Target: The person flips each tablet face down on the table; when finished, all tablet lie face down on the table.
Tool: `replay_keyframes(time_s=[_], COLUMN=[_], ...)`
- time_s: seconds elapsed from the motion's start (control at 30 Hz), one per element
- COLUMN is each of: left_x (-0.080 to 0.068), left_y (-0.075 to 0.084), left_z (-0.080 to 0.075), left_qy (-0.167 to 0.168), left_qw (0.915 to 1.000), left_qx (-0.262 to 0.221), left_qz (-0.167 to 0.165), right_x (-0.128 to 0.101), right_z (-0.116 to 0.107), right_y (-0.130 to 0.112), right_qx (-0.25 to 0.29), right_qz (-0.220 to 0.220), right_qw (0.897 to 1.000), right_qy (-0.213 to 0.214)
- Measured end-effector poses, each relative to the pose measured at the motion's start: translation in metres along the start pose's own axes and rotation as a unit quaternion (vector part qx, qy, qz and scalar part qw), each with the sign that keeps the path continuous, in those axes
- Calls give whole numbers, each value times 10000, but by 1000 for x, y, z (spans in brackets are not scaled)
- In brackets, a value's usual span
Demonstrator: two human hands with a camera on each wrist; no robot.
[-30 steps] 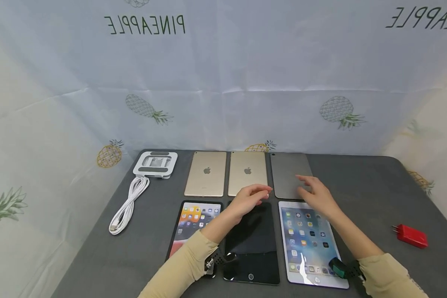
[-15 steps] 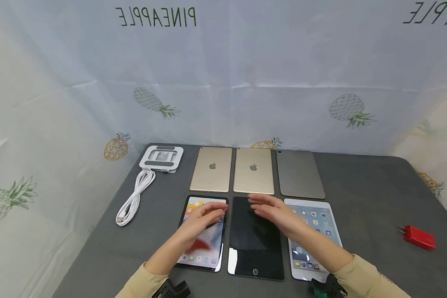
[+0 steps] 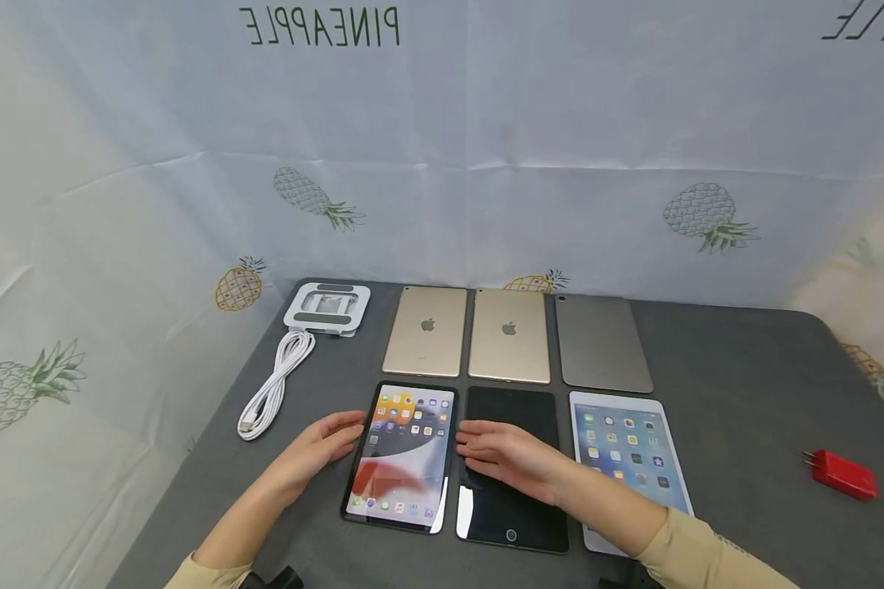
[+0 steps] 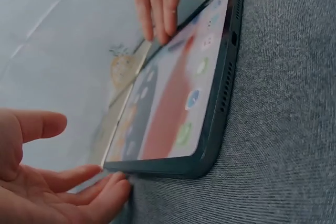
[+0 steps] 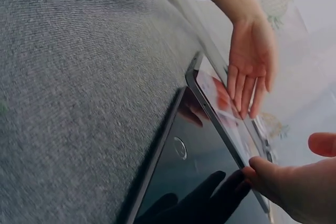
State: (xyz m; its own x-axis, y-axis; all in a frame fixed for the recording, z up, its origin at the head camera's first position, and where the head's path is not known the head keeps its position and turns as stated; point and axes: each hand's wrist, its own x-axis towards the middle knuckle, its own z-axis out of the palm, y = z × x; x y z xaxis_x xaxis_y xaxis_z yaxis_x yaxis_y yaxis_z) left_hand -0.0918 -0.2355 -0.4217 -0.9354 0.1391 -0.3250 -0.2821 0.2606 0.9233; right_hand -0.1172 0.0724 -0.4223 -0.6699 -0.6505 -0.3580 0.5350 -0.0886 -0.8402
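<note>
A black-framed tablet (image 3: 405,458) with a lit home screen lies face up at the front left. My left hand (image 3: 313,454) is at its left edge, thumb raised; in the left wrist view its fingertips (image 4: 118,179) are at the tablet's side. From the other side my right hand (image 3: 511,460) reaches over a dark-screened tablet (image 3: 511,511), fingers pointing at the lit tablet's right edge. The right wrist view puts these fingertips (image 5: 254,166) against or very near that edge; contact is unclear. Neither hand's fingers are curled round anything. A white tablet (image 3: 633,442), its screen lit, is partly covered by the right forearm.
Behind lie two gold tablets (image 3: 425,331) and a grey one (image 3: 604,343), backs up. A white stand (image 3: 327,307) and a coiled white cable (image 3: 276,384) are at the left. A red charger plug (image 3: 843,474) sits at the right on the grey table (image 3: 751,393).
Both hands have moved left and towards the front, from over the middle and right tablets to either side of the front left tablet. The head view has shifted slightly. The tablets keep their layout.
</note>
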Motion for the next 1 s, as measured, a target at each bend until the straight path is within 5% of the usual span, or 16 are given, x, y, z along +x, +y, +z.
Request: replay_keyframes(time_s=[0.17, 0.5, 1.0], left_x=[2, 12, 17], left_y=[-2, -4, -5], left_z=[-5, -9, -5], left_qy=[-189, -31, 747], left_qw=[9984, 9991, 9924], left_qx=[-493, -375, -979], left_qz=[-212, -200, -81], right_x=[0, 2, 4], right_z=[3, 2, 3], right_y=[1, 2, 2], right_qx=[76, 417, -330], right_qz=[50, 44, -83], right_qw=[10000, 9991, 9994], right_qy=[3, 39, 24])
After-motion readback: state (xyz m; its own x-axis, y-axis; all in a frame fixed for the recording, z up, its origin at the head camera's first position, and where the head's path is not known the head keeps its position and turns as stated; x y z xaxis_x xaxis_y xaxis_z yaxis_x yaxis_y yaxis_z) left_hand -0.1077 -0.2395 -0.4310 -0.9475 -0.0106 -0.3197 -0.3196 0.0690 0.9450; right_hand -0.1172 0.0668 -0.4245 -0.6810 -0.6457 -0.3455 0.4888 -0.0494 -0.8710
